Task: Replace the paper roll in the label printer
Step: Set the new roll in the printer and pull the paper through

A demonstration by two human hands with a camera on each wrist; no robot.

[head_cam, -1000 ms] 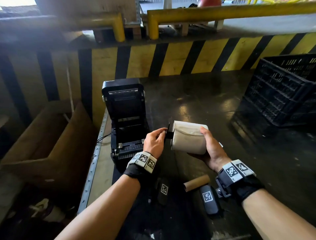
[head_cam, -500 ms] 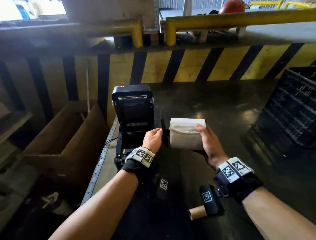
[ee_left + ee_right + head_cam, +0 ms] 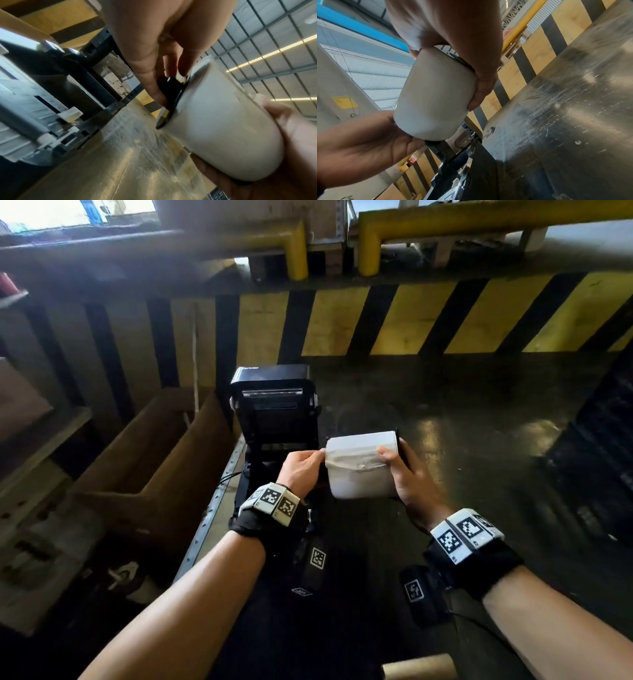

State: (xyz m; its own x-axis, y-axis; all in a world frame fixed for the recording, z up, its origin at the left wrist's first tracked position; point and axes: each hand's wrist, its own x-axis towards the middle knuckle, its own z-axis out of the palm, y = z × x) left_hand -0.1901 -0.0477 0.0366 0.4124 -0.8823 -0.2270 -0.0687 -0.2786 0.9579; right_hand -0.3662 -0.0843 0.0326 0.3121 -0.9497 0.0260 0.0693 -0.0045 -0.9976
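Two hands carry the work beside the open printer (image 3: 274, 419): right hand (image 3: 407, 474) wraps the roll (image 3: 359, 474) in mid-air, left hand (image 3: 301, 470) pinches the black spindle flange (image 3: 171, 92). Seat flanges flush, then lower level into the bay.

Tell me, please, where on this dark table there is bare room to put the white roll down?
Bare patch: the table right of the paper roll, between the striped wall and the black crate. Crowded: the left edge by the open printer and both hands; an empty cardboard core lies near.
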